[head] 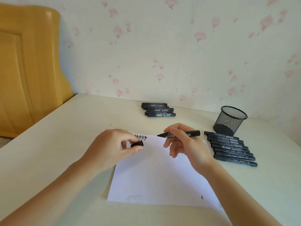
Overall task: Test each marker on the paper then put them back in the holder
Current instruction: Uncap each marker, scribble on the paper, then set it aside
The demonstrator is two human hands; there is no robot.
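A white sheet of paper (156, 178) lies on the table, with several black zigzag marks (141, 137) at its top left corner. My right hand (185, 144) holds an uncapped black marker (190, 133) just above the paper's top edge, tip pointing left. My left hand (112, 147) pinches the black cap (137, 143) over the paper's left side. A black mesh holder (230, 120) stands at the right, and nothing shows inside it. Several capped markers (231, 148) lie in a row in front of the holder. Another group of markers (158, 110) lies near the wall.
The cream table (65, 136) meets a flowered wall at the back. A yellow wooden headboard (27, 70) stands beyond the table's left edge. A small ink mark (202, 197) sits near the paper's lower right corner.
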